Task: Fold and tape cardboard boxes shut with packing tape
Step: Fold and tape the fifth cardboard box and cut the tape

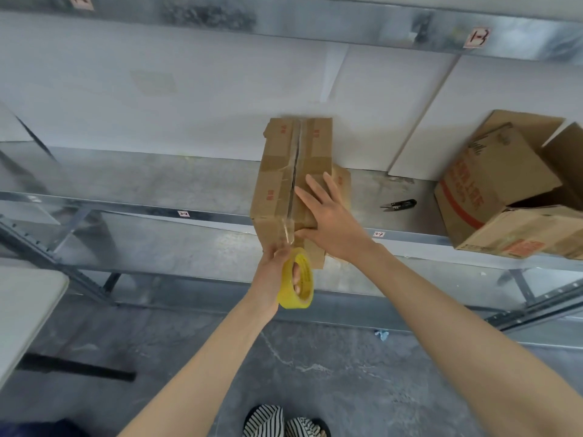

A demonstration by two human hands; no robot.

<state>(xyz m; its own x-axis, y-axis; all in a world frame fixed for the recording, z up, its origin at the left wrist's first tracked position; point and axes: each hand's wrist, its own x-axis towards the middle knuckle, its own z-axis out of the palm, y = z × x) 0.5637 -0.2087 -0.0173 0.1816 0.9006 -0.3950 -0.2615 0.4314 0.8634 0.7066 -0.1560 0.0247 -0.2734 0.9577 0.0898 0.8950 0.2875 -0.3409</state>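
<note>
Seam runs twelve-to-six along the cardboard box on the metal shelf; right hand presses flat-fingered at its three, left hand grips the yellow tape roll at six.

Arms extended forward; left grip curls round tape roll, right grip flat, fingers spread.

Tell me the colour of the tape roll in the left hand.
Yellow. The tape roll, held by the left hand, shows best in the head view.
</note>
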